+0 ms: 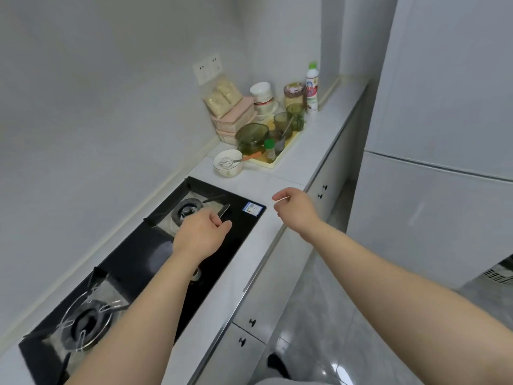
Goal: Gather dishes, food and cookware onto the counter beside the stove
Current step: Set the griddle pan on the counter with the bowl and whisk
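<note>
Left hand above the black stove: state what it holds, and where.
The left hand pinches a slim grey metal utensil at its near end; type unclear.

1. Pale grey wall (pixel 111 79), 10 o'clock, bearing two white sockets (pixel 208 68).
2. White worktop (pixel 291 168) over white cabinet fronts (pixel 266 295) with black knobs (pixel 252 322).
3. Glossy grey floor tiles (pixel 319 315), 5 o'clock.
4. White refrigerator (pixel 444 134), 3 o'clock.
</note>
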`<state>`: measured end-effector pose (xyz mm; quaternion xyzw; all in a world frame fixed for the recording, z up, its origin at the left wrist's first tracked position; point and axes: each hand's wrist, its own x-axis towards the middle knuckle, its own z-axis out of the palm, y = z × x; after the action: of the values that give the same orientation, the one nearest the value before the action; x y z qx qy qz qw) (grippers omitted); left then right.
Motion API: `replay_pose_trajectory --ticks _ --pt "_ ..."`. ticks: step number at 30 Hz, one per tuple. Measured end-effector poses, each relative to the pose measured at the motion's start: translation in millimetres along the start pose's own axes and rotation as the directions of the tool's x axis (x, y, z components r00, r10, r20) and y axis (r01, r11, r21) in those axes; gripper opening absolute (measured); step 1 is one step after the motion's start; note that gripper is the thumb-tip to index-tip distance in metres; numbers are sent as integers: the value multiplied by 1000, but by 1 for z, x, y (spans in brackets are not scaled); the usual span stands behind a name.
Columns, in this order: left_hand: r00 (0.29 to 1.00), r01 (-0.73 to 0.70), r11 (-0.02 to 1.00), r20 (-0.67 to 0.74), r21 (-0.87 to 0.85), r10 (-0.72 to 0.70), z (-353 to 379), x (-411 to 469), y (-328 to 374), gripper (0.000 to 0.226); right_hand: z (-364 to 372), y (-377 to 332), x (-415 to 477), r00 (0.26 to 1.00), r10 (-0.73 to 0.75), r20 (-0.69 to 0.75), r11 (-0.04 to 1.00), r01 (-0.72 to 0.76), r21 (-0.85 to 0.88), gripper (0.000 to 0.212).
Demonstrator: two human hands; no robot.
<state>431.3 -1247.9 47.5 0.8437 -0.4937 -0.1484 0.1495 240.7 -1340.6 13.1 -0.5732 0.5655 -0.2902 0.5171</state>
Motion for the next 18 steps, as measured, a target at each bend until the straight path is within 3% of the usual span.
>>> replay_pose_trajectory --ticks 5,9,14,18 --pt "996 -95 995 -2 11 95 3 91 25 35 -11 -13 72 1000 -23 22 997 24 -77 30" --pt "984 -174 979 64 103 168 17 187 35 60 -10 -22 145 997 -72 27 986 76 -152 26" --pt "967 -227 944 171 238 189 48 305 45 91 2 -23 235 999 -17 37 993 21 -119 32" --pt "942 -284 905 271 318 200 69 381 42 111 16 -25 286 994 17 110 990 -1 -139 47"
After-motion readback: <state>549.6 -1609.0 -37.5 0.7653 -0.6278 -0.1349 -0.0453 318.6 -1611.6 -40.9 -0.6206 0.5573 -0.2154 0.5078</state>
